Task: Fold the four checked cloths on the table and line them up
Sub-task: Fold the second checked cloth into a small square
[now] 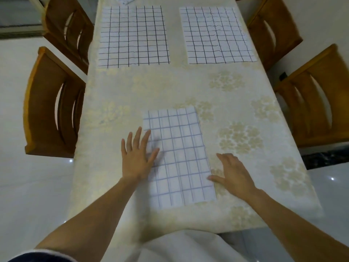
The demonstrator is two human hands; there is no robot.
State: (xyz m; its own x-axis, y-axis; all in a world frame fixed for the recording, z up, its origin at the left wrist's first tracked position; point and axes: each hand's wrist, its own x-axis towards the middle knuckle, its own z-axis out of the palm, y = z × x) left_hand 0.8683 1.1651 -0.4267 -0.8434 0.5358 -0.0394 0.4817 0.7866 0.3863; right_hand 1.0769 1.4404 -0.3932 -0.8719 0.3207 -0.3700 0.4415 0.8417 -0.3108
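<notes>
Checked cloth (pixel 181 157) lies folded, left hand (pixel 137 157) flat on its edge, right hand (pixel 234 173) relaxed alongside, gripping nothing, seemingly smoothing the crease.

I see a cream tablecloth (pixel 170 87) printed with pale gold flower clusters (pixel 239 137). Wooden chairs flank it: a near left chair (pixel 51 103), a far left chair (pixel 69 33), a far right chair (pixel 273 33) and a near right chair (pixel 317 103), all on a glossy white floor (pixel 28 186).

Nothing can be read: the near checked cloth (pixel 181 154), far left checked cloth (pixel 134 36) and far right checked cloth (pixel 217 35) bear only grid lines, the tablecloth (pixel 170 87) only pale flowers.
</notes>
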